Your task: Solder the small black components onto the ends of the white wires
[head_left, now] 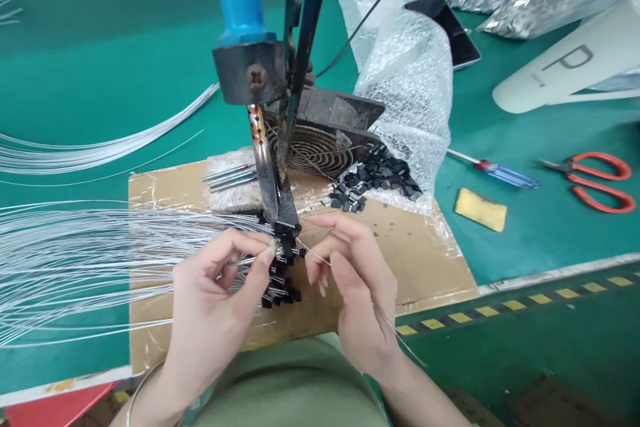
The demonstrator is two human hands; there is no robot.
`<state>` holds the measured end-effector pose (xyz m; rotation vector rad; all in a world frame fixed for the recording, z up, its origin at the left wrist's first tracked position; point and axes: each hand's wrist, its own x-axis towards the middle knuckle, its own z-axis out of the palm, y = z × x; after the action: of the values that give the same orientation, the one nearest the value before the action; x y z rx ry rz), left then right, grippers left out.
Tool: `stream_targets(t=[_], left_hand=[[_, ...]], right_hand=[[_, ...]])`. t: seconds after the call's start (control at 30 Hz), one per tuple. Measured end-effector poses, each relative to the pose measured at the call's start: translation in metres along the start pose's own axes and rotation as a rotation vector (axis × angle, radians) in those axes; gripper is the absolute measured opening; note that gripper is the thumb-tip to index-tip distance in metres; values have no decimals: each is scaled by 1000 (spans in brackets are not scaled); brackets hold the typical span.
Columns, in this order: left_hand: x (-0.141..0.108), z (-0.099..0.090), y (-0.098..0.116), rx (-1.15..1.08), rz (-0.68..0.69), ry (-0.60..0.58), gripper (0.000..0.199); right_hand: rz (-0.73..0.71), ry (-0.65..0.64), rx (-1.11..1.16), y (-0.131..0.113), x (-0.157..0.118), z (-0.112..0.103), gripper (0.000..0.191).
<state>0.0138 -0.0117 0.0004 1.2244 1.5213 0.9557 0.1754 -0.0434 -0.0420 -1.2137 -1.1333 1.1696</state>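
A worker pinches a thin wire (306, 246) in the right hand (367, 300), below and right of the clamped soldering iron (257, 130). Below its tip, the left hand (215, 307), thumb and finger pressed together, appears to grip one of the white wires (90, 247) fanned left of the iron. Loose black pieces (385, 177) lie to its right.

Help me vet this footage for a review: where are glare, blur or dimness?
In the head view: white glints on the bubble wrap; a dim lower right corner; fine wires blending together at left; left hand and right hand without heavy motion blur.
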Motion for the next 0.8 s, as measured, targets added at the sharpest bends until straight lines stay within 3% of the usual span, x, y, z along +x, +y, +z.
stream_targets(t=[0.1,0.2,0.37,0.8], left_hand=[[3,0,0,33,7,15,11],[5,-1,0,51,15,24,12],[7,-2,2,16,7,30,12],[17,1,2,54,-9,61,10]], right_hand=[[-30,22,-93,-1,2,-2,12],[-97,5,-190,-3,7,-3,24],[-208,-39,-195,-8,14,-2,18],[-56,-26,-36,-11,20,1,22]])
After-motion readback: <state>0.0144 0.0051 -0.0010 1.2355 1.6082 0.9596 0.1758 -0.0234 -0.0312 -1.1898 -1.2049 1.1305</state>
